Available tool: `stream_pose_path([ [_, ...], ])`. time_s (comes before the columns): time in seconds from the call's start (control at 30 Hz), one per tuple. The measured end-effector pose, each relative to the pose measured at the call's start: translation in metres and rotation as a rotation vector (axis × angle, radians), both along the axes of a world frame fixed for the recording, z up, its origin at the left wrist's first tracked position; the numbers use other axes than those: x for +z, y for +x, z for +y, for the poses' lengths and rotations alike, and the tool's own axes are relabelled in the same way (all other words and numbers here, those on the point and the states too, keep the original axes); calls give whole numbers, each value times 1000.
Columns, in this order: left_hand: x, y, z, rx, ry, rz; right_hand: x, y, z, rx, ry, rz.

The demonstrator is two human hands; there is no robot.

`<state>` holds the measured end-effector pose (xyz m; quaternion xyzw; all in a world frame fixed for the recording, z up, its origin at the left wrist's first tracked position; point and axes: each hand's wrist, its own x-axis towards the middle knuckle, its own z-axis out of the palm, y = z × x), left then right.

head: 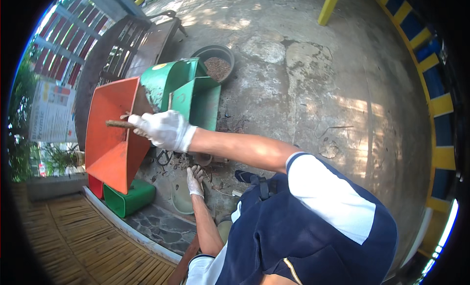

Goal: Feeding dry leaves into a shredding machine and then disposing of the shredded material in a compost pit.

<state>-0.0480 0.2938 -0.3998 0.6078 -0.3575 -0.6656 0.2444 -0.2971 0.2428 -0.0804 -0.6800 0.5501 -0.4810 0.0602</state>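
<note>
My right hand (161, 129), in a whitish glove, grips a short brown stick (120, 124) over the mouth of an orange metal hopper (110, 145). Behind and beside the hopper is a green metal machine body (159, 79) with an open green chute (205, 101). Lower down, my left hand (195, 178), gloved too, has its fingers extended and holds nothing visible. It is above a pale green basin (181, 197), close to a black handwheel (162, 157) and scattered debris. The hopper's inside is only partly visible.
A black tub (229, 59) of brown chips stands beyond the machine, near a wooden bench (152, 42). Green bin (130, 198) and red bin (95, 186) lie below the hopper. A bamboo surface (73, 233) borders the lower left. Another person's arm (186, 261) shows at the bottom.
</note>
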Motion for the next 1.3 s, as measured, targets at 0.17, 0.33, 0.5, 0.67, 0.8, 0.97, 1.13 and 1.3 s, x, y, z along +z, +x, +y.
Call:
stream_pose_path([
  [0.17, 35, -130, 27, -189, -62, 43, -8, -88, 69, 181, 289, 155],
  [0.33, 44, -236, 97, -280, -30, 270, -87, -257, 205, -221, 341, -93],
  [0.5, 48, -267, 131, -248, 39, 221, -175, -426, 344, -689, 788, -282],
  [0.67, 39, -253, 129, -51, 75, 129, -238, -482, 452, -912, 888, -411],
  [0.8, 27, -232, 136, 81, 47, 195, -284, -463, 497, -900, 1019, -494],
  [0.97, 14, -176, 157, 97, 86, 290, -328, -418, 488, -847, 1157, -465],
  [1.13, -3, -79, 168, 301, 119, 315, -334, -354, 425, -785, 1150, -453],
  [1.3, -11, -7, 156, 409, 71, 167, -312, -295, 348, -605, 1105, -508],
])
